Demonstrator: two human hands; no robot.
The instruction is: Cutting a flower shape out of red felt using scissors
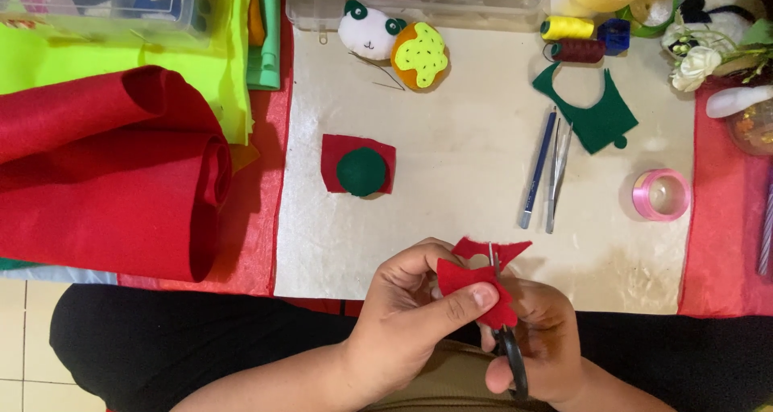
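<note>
A small piece of red felt [475, 287] is pinched by the left hand [415, 315], w/ the thumb pressed flat on top of it and the other fingers tucked behind. The felt is held up in front of the person's lap, just past the near edge of the pale work surface [475, 162]. Black-handled scissors [503, 331] are held in the right hand [539, 344]; the fingers are closed around the handle loops, and the thin metal blades are poked up into the felt. How far the blades are spread can't be told, as they are mostly hidden by the felt.

On the surface, a red felt square w/ a dark green felt circle on top [360, 166] is seen, well apart from the hands. A blue pen [538, 170] and silver tweezers [557, 179] are laid side by side to the right of it. A dark green felt scrap w/ a curved cut-out [600, 110] is found beyond them, and a roll of pink ribbon [661, 195] is set near the right edge. A small white panda felt toy [366, 30] and an orange-and-yellow round felt toy [419, 55] are placed at the far side, touching each other. A big roll of red felt [113, 187] is laid on the left.
</note>
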